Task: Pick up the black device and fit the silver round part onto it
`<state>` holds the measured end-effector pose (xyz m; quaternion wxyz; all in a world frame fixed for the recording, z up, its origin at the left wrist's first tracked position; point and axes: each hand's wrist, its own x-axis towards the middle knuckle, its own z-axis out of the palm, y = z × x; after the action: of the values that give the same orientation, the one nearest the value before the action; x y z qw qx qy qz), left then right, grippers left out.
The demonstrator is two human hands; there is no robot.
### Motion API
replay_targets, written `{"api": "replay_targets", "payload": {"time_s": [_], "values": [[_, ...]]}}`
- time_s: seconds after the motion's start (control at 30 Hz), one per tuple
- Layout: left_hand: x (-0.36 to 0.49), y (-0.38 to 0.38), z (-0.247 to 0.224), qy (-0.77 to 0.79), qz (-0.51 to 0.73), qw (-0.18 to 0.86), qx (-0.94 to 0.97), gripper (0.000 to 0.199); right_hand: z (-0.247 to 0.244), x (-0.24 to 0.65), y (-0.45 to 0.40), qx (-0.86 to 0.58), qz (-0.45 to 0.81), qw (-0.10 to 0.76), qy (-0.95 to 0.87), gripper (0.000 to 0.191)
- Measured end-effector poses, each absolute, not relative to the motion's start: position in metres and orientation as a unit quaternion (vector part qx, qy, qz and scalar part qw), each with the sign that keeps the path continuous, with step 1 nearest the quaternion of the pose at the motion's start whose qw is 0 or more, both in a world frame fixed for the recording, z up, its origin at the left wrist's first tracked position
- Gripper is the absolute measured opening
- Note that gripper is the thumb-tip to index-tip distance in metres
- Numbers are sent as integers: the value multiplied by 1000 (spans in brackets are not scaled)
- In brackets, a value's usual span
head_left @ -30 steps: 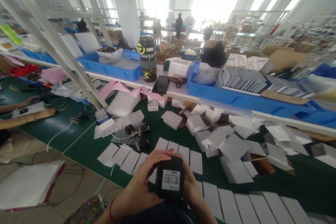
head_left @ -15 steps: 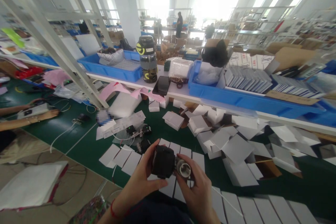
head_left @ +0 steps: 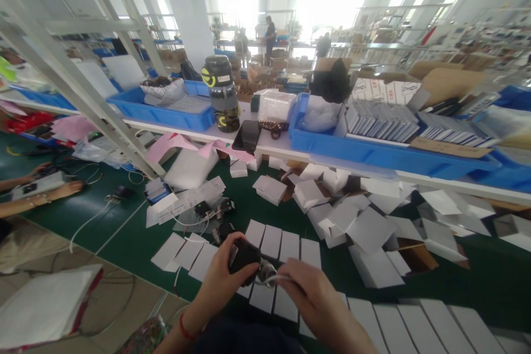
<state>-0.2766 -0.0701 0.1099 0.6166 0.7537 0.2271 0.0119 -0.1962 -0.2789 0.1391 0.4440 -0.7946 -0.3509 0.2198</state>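
My left hand (head_left: 218, 276) is closed round a black boxy device (head_left: 245, 261) with a round metal pipe fitting (head_left: 266, 271) on its right side. The device is tilted, and a pale label shows on its left face. In front of the fitting, my right hand (head_left: 313, 296) pinches a white cable (head_left: 279, 278) between thumb and fingers. Both hands hover over rows of small white boxes (head_left: 289, 246). Just beyond my left hand lie similar black devices (head_left: 226, 206) with white cables, on clear plastic bags.
Opened white cartons (head_left: 369, 227) are heaped to the right on the green table (head_left: 124, 215). Behind runs a shelf with blue bins (head_left: 352, 149), a dark bottle (head_left: 223, 94) and a phone (head_left: 247, 136). A co-worker's hands (head_left: 68, 189) are at the left. A metal post (head_left: 133, 144) stands nearby.
My right hand has left the metal fitting and now pinches the white cable. The black device has turned and tilted in my left hand. The whole view has shifted slightly.
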Motion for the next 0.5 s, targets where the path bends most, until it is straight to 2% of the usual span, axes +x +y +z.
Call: {"api": "replay_targets", "payload": {"time_s": [0.07,0.17,0.23,0.3,0.37,0.5], "values": [[-279,-72,111,230,-60,682,691,52,128,-185,-269,-797,204,468,-323,24],[-280,-72,110,291,-49,760,579,61,103,-189,-253,-731,342,493,-324,29],[-277,-67,108,324,20,742,586,61,98,-201,-249,-712,377,474,-356,25],[-276,-61,106,327,77,676,657,56,105,-205,-252,-722,361,460,-369,18],[-276,-57,106,306,80,626,713,53,116,-196,-255,-740,335,466,-351,20],[-279,-60,113,301,-15,708,639,53,104,-172,-243,-745,301,510,-307,29]]}}
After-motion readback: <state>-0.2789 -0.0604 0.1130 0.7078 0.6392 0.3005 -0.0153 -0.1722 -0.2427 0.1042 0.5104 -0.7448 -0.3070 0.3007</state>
